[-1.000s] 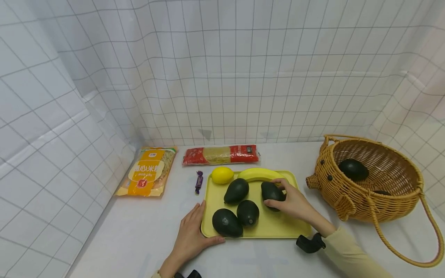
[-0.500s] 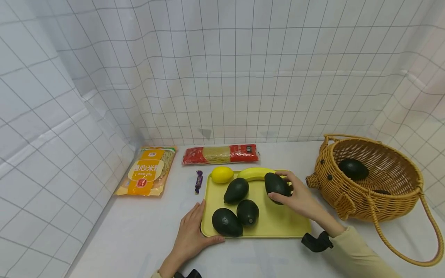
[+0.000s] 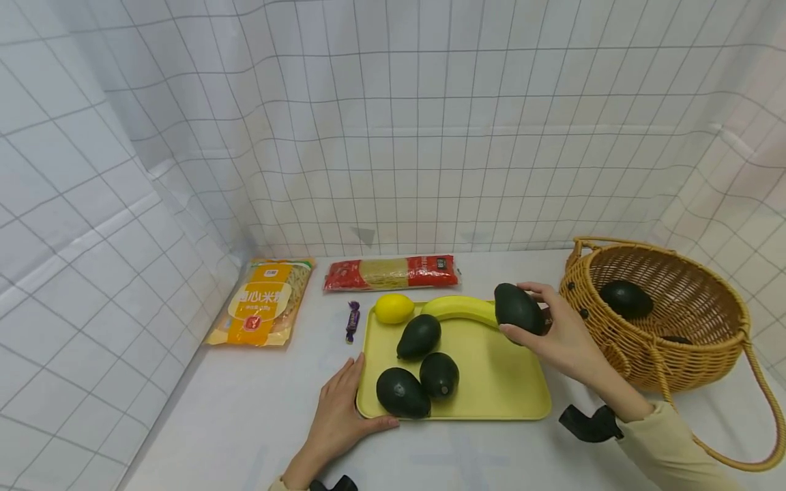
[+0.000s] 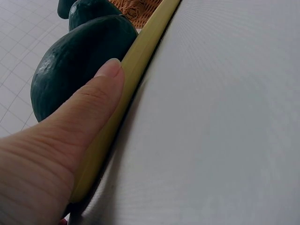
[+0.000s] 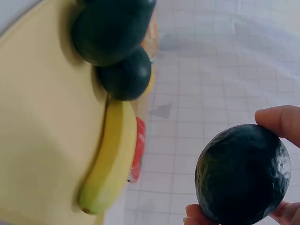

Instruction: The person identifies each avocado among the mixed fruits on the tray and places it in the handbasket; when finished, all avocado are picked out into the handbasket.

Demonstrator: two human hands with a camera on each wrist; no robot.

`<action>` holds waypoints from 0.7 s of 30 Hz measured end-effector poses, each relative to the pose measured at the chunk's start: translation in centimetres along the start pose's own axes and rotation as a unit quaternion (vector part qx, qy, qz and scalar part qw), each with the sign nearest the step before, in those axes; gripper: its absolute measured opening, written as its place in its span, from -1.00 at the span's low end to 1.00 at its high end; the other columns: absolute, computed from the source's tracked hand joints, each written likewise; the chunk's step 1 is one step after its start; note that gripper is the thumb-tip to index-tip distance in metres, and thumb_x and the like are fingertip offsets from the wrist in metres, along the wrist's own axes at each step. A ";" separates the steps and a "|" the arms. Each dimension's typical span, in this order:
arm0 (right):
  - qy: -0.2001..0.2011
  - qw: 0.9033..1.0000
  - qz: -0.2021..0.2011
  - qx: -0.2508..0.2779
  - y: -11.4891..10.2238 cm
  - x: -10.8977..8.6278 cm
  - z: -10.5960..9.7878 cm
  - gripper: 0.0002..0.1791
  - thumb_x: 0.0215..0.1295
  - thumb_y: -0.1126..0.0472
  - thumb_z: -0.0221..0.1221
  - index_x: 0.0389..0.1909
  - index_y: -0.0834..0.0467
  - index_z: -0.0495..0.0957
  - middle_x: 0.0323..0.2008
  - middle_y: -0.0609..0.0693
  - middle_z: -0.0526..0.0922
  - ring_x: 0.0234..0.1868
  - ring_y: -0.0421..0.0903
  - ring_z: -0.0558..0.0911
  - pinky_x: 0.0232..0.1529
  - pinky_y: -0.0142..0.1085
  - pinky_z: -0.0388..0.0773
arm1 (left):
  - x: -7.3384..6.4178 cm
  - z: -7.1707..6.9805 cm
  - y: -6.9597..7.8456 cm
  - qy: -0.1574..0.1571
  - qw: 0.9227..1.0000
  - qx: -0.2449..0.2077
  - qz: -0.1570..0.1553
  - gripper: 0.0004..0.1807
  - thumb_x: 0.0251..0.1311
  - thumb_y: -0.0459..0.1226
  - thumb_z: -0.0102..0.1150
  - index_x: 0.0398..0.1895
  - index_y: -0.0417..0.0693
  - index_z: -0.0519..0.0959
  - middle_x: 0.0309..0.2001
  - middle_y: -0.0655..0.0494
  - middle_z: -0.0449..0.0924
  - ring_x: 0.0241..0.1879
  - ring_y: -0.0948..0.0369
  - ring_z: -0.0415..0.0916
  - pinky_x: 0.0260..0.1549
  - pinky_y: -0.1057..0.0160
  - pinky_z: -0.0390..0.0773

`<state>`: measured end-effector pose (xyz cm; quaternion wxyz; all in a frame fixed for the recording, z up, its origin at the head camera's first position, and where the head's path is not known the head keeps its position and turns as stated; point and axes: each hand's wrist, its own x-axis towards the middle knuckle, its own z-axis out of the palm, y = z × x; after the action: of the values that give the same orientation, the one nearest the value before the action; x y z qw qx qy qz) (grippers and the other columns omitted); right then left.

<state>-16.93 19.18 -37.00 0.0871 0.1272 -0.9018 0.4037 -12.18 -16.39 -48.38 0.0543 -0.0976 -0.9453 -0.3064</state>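
Observation:
My right hand (image 3: 570, 341) holds a dark green avocado (image 3: 517, 307) between thumb and fingers, over the right back corner of the yellow tray (image 3: 497, 389). In the right wrist view the same avocado (image 5: 241, 173) shows its rounded side, with fingertips around it. My left hand (image 3: 338, 412) rests at the tray's left front corner, fingers straight along the left side and thumb (image 4: 96, 101) on the front rim. Several avocados lie on the tray, one avocado (image 3: 402, 393) right by that thumb. A lemon (image 3: 394, 309) and a banana (image 3: 460, 308) lie along its back edge.
A wicker pig-shaped basket (image 3: 645, 351) stands right of the tray, an avocado (image 3: 626, 299) inside and its rope handle hanging in front. Behind the tray lies a red noodle packet (image 3: 390, 273). To the left are a purple wrapped candy (image 3: 353, 322) and an orange noodle bag (image 3: 264, 303).
My right hand has lifted the avocado off the tray and carried it right and back, toward the basket. The left hand has stayed in place at the tray corner.

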 end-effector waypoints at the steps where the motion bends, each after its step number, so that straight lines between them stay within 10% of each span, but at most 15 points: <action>1: 0.006 1.000 -0.002 -0.003 -0.1 0.0 -0.4 -0.18 0.08 -0.07 0.37 0.31 0.13 0.25 0.14 0.29 0.37 -0.20 0.08 0.52 -0.38 -0.19 0.51 | 0.0 0.0 0.0 0.003 1.000 0.000 0.001 0.36 -0.39 0.43 0.30 0.46 -0.15 0.08 0.37 -0.08 0.21 0.38 -0.02 0.00 0.22 -0.14 0.03; 21: 0.070 0.995 0.029 -0.058 1.7 -1.6 -8.5 -0.18 0.16 0.03 0.32 0.31 0.24 0.12 0.09 0.43 0.32 -0.12 0.32 0.49 -0.45 -0.33 0.43 | 0.0 -0.1 0.1 -0.008 1.000 -0.006 -0.007 0.39 -0.41 0.45 0.29 0.47 -0.14 0.06 0.38 -0.06 0.19 0.39 -0.01 -0.04 0.25 -0.13 0.00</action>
<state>-15.45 26.92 -32.97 0.1451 0.0669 -0.9188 0.3610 -12.18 -16.38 -48.26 0.0439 -0.0935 -0.9444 -0.3121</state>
